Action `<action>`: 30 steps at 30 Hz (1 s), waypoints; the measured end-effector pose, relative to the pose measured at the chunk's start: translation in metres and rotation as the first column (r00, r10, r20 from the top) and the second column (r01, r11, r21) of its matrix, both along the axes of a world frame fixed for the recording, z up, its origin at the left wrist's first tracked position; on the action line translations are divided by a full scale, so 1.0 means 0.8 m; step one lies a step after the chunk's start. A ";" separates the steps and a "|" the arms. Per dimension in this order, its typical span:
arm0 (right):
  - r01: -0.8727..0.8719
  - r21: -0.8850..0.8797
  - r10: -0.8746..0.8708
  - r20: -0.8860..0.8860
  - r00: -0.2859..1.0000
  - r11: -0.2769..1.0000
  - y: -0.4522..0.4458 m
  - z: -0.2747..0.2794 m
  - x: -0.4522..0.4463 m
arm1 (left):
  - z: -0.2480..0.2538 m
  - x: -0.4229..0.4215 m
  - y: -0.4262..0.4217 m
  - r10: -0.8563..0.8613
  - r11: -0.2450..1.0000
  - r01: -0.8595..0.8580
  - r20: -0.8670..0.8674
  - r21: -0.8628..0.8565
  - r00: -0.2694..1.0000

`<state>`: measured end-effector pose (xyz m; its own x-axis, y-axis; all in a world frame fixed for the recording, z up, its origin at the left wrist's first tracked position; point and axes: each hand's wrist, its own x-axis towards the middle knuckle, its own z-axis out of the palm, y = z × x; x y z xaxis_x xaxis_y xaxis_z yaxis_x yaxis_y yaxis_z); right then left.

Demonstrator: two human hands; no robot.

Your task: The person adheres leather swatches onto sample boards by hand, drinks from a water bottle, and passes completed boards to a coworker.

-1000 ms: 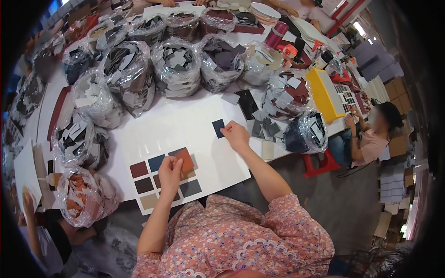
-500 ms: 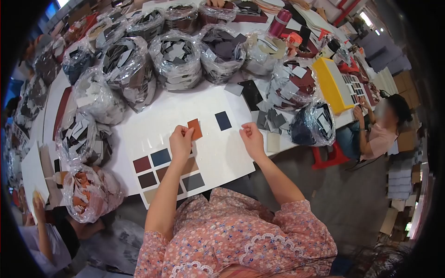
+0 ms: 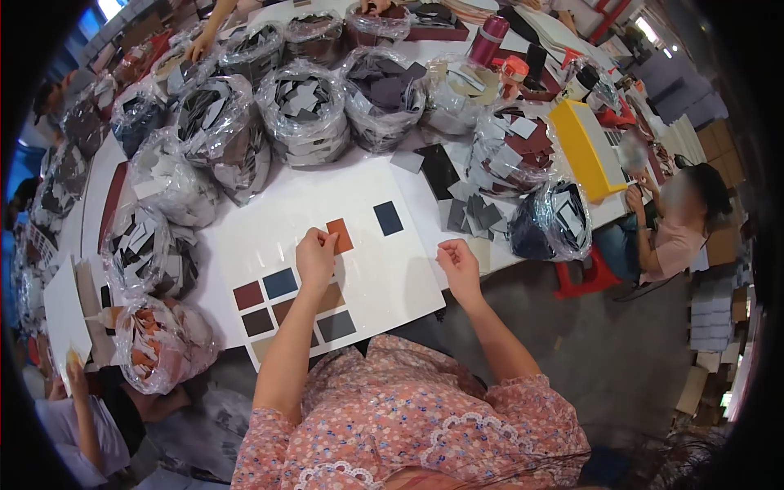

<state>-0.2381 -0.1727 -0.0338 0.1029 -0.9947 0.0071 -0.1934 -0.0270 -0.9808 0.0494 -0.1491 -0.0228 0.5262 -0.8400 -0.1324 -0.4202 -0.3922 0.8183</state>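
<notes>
My left hand (image 3: 315, 257) pinches the left edge of an orange swatch (image 3: 339, 235), which lies against a white board (image 3: 392, 286). A dark navy swatch (image 3: 389, 218) is on the board to the right of it. Nearer to me, rows of colour swatches include a maroon one (image 3: 248, 295), a blue one (image 3: 280, 282) and a grey one (image 3: 336, 326); my left forearm covers some of them. Just past the board's right edge, my right hand (image 3: 459, 265) is raised with its fingers curled together. Whatever its fingertips may hold is too small to make out.
Plastic bags full of swatches, such as a grey-filled one (image 3: 302, 110) and an orange-filled one (image 3: 162, 343), ring the board. Loose grey swatches (image 3: 472, 214) lie at the right near a yellow box (image 3: 584, 151). A co-worker (image 3: 674, 216) sits at the right; another person's arm (image 3: 214, 28) reaches in at top left.
My right hand has shifted slightly right and toward me, off the board's edge. My left hand stays at the orange swatch. Another person's arm has come in at the top left.
</notes>
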 end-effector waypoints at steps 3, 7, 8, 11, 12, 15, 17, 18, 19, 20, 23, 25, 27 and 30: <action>-0.020 0.025 0.019 0.010 1.000 0.999 0.004 0.014 0.000 | -0.004 -0.001 -0.003 -0.003 1.000 0.002 0.036 0.028 0.999; -0.062 0.041 0.060 0.035 0.998 0.997 0.008 0.024 0.003 | -0.019 0.005 0.001 -0.023 0.999 0.028 0.292 -0.015 0.956; -0.063 0.020 0.063 0.011 0.998 0.998 0.009 0.036 0.005 | -0.019 0.001 -0.002 -0.034 0.997 0.059 0.378 -0.055 0.925; 0.007 -0.158 -0.018 -0.070 0.997 0.987 -0.015 0.074 -0.007 | 0.002 -0.021 -0.005 -0.066 0.998 0.056 0.461 0.036 0.885; 0.036 -0.262 -0.075 -0.138 0.988 0.965 -0.033 0.093 -0.013 | 0.015 -0.027 -0.002 -0.092 0.996 0.080 0.523 0.047 0.847; 0.185 -0.490 -0.324 -0.215 0.921 0.852 -0.097 0.172 -0.046 | 0.000 -0.025 0.005 -0.152 0.947 0.314 0.775 -0.063 0.613; 0.209 -0.584 -0.456 -0.315 0.832 0.785 -0.153 0.212 -0.077 | -0.013 -0.018 -0.001 -0.099 0.857 0.489 0.878 -0.164 0.468; 0.185 -0.631 -0.499 -0.366 0.785 0.754 -0.178 0.227 -0.093 | -0.015 -0.016 -0.001 -0.111 0.838 0.514 0.864 -0.185 0.492; 0.075 -0.656 -0.494 -0.483 0.723 0.751 -0.206 0.230 -0.109 | -0.016 -0.012 0.000 -0.117 0.822 0.530 0.849 -0.208 0.515; -0.041 -0.670 -0.492 -0.584 0.646 0.742 -0.231 0.228 -0.123 | -0.017 -0.007 -0.002 -0.116 0.808 0.541 0.836 -0.235 0.537; -0.402 -0.513 -0.427 -0.857 0.286 0.759 -0.260 0.236 -0.128 | -0.025 -0.005 0.002 -0.188 0.839 0.525 0.825 -0.148 0.533; -0.445 -0.306 -0.306 -0.949 0.075 0.841 -0.265 0.240 -0.112 | -0.023 -0.004 0.007 -0.263 0.867 0.490 0.756 -0.088 0.600; -0.413 -0.236 -0.223 -0.972 0.081 0.880 -0.285 0.224 -0.119 | -0.011 0.011 0.020 -0.336 0.848 0.524 0.688 -0.076 0.643; -0.446 -0.390 -0.360 -0.920 0.153 0.806 -0.287 0.223 -0.124 | 0.044 0.042 0.054 -0.340 0.823 0.547 0.639 -0.153 0.690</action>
